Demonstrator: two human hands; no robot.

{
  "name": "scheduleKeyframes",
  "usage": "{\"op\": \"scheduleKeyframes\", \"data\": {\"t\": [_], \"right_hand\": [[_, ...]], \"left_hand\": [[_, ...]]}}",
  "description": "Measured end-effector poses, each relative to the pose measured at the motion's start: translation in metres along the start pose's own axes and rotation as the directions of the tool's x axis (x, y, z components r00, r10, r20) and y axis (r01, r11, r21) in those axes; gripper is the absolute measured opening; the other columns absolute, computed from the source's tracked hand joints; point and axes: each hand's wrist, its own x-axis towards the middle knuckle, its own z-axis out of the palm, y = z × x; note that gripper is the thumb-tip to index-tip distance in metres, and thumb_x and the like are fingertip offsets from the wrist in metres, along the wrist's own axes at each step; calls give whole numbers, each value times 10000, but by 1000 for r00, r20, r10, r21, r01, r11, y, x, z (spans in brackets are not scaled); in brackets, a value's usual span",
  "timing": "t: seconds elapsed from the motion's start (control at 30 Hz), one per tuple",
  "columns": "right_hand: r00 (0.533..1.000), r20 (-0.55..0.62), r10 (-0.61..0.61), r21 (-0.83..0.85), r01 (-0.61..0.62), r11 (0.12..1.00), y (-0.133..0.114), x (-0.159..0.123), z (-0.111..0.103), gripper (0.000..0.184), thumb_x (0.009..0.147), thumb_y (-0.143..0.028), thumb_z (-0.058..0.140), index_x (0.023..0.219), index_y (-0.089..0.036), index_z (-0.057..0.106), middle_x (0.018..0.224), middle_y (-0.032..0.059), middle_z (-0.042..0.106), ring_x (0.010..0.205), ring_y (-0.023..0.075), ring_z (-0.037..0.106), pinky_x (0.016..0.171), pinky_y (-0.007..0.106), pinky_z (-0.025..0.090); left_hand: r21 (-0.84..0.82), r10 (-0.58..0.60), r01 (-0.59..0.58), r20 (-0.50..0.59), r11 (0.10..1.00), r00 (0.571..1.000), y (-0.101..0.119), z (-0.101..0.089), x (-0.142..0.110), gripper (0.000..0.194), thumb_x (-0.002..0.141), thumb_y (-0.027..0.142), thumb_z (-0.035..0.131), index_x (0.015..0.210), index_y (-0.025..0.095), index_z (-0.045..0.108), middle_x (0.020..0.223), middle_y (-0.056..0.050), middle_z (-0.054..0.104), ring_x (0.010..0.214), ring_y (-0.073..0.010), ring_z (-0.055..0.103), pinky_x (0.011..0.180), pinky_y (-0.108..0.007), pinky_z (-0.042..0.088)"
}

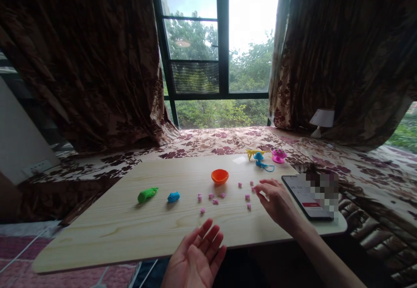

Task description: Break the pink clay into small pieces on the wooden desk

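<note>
Palm up at the table's front edge, my left hand (197, 257) has its fingers stretched out and nothing on the palm. My right hand (276, 201) reaches over the right part of the table, thumb and forefinger apart. Its forefinger tip is beside a small pink piece (253, 189); whether they touch I cannot tell. More small pink pieces lie near it, one just left of the fingers (247, 196) and another closer to me (249, 206). Several others, such as this pink piece (215, 201), are scattered in front of an orange bowl (220, 176).
A green toy (147, 195) and a blue toy (173, 196) lie on the left of the wooden table (107, 227). Yellow (255, 154), blue (258, 159) and pink (278, 155) toys stand at the back right. A tablet or phone (308, 196) lies right of my right hand.
</note>
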Motion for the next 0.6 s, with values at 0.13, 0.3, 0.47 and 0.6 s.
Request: {"op": "scheduleKeyframes", "data": {"t": [0.13, 0.3, 0.47, 0.6], "right_hand": [[998, 63, -13, -94, 19, 995, 0, 3, 6, 168, 786, -133, 544, 827, -250, 657, 857, 15, 646, 1012, 207, 497, 931, 379, 300], [996, 85, 14, -141, -2, 990, 0, 1, 10, 196, 775, -102, 543, 839, -248, 657, 815, 12, 643, 1006, 203, 488, 957, 388, 258], [994, 113, -11, -149, 28, 988, 1, -1, 8, 216, 748, -71, 547, 841, -232, 657, 855, 34, 647, 1049, 221, 467, 978, 431, 224], [996, 82, -23, -135, 34, 990, -9, 1, -2, 222, 764, -84, 530, 873, -236, 651, 925, 42, 636, 1059, 227, 461, 978, 461, 214]], "left_hand": [[9, 14, -14, -16, 1000, 1000, 3, 1, -2, 291, 760, 170, 557, 1051, 154, 548, 953, -71, 615, 854, -183, 602, 812, -374, 459], [9, 8, -8, -35, 1000, 999, 4, 0, -2, 289, 751, 158, 556, 1040, 155, 554, 931, -73, 618, 828, -187, 609, 785, -381, 470], [-1, 19, -19, -43, 1000, 999, 5, 0, -4, 283, 742, 140, 563, 1025, 152, 561, 902, -57, 632, 821, -181, 614, 780, -377, 474], [-6, 39, -39, -42, 999, 998, 7, -2, -5, 286, 742, 132, 560, 1027, 154, 562, 896, -49, 636, 810, -176, 617, 773, -374, 477]]}}
